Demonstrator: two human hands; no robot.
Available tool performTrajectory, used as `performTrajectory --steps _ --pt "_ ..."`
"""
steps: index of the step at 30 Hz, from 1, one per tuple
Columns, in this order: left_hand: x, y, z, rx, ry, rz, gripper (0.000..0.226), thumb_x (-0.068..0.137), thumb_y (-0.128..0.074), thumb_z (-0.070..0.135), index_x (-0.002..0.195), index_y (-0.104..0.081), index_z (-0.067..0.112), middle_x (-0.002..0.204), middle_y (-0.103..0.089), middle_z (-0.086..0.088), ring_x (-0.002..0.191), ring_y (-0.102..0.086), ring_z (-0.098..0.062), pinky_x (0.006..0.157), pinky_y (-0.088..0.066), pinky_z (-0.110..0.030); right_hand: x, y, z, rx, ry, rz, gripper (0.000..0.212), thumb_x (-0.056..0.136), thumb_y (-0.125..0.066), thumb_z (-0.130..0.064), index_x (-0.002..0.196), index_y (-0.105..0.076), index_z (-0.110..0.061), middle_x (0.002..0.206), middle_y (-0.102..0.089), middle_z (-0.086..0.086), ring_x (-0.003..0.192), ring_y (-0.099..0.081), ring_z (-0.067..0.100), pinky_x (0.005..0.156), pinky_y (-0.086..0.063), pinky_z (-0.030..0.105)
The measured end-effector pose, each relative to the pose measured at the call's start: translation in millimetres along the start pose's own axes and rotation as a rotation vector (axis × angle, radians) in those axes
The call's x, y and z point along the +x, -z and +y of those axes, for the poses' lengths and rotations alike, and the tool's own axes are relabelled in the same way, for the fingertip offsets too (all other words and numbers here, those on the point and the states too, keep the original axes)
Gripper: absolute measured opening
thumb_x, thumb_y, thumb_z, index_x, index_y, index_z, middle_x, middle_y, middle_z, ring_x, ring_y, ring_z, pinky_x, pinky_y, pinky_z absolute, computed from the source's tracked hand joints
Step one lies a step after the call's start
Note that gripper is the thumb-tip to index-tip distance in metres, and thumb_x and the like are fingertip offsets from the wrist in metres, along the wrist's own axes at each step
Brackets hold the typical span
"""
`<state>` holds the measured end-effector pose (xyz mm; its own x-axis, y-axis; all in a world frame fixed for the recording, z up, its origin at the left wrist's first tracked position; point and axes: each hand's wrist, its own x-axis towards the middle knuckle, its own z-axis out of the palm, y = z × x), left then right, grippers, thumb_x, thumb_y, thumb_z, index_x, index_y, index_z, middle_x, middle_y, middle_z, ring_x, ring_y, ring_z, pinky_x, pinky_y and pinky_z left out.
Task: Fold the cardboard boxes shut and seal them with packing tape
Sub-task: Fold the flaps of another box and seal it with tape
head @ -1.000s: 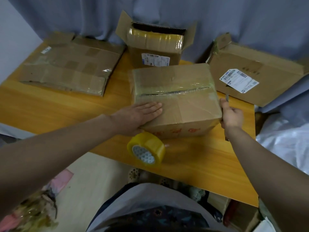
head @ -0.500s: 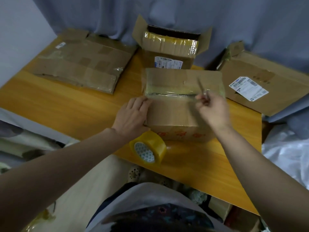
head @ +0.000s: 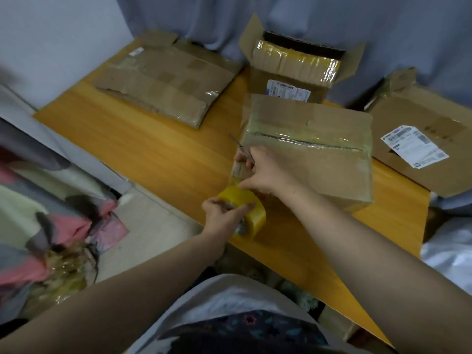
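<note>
Head view, left hand curled round a yellow tape roll at the table edge, right hand gripping a thin metal tool at the taped box corner.

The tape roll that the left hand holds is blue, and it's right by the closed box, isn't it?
Not blue: the tape roll is yellow, as the head view shows. The rest is right: the left hand grips it, and it is right by the closed box.
</note>
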<state>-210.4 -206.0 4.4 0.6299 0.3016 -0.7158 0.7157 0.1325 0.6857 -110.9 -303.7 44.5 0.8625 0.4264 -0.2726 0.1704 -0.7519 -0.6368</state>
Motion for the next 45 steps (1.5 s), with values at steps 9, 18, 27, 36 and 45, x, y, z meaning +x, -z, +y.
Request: performTrajectory --steps 9,18,27,36,45 --pt "-1.2 -25.4 -15.4 -0.101 -0.007 -0.048 0.067 0.090 -0.062 0.039 0.142 -0.026 0.018 0.134 -0.047 -0.003 0.115 -0.052 -0.023 0.093 -0.048 -0.038 0.6 -3.3 -2.4 -0.153 0.075 0.077 0.052 0.065 -0.084 -0.024 0.108 -0.055 -0.023 0.114 -0.053 -0.002 0.101 -0.054 0.018 0.077 -0.047 0.030" --pt "5.0 14.3 -15.5 0.079 0.007 -0.018 0.052 0.087 -0.059 0.051 0.122 -0.052 0.013 0.113 -0.061 -0.004 0.092 -0.062 -0.019 0.070 -0.053 -0.030 3.6 -6.4 0.2 -0.163 0.078 0.084 0.053 0.062 -0.085 -0.031 0.105 -0.054 -0.025 0.112 -0.054 -0.003 0.100 -0.054 0.018 0.078 -0.046 0.030" --pt "17.1 13.5 -32.8 0.039 0.064 0.099 0.061 0.081 -0.067 0.049 0.124 -0.043 0.013 0.122 -0.053 -0.004 0.109 -0.054 -0.025 0.093 -0.047 -0.038 0.7 -13.5 -9.8 -0.408 0.057 0.090 0.064 0.074 -0.076 -0.046 0.123 -0.042 -0.023 0.122 -0.047 0.000 0.105 -0.056 0.021 0.069 -0.045 0.030" --pt "25.4 5.4 -16.0 0.136 -0.015 -0.006 0.032 0.093 -0.056 0.034 0.122 -0.054 0.022 0.114 -0.056 -0.001 0.100 -0.054 -0.019 0.081 -0.045 -0.030 -3.8 -30.2 -18.1 -0.663 0.078 0.136 0.049 0.089 -0.062 -0.024 0.128 -0.034 -0.013 0.127 -0.041 0.011 0.100 -0.059 0.026 0.065 -0.049 0.037" --pt "30.3 2.2 -14.4 0.151 -0.022 -0.010 0.010 0.096 -0.052 0.036 0.097 -0.055 0.027 0.104 -0.061 -0.005 0.093 -0.061 -0.025 0.084 -0.053 -0.040 -41.3 6.8 0.0 0.111 -0.041 -0.140 0.029 0.101 -0.035 -0.034 0.094 -0.059 -0.020 0.080 -0.059 -0.002 0.084 -0.058 0.022 0.075 -0.045 0.037"
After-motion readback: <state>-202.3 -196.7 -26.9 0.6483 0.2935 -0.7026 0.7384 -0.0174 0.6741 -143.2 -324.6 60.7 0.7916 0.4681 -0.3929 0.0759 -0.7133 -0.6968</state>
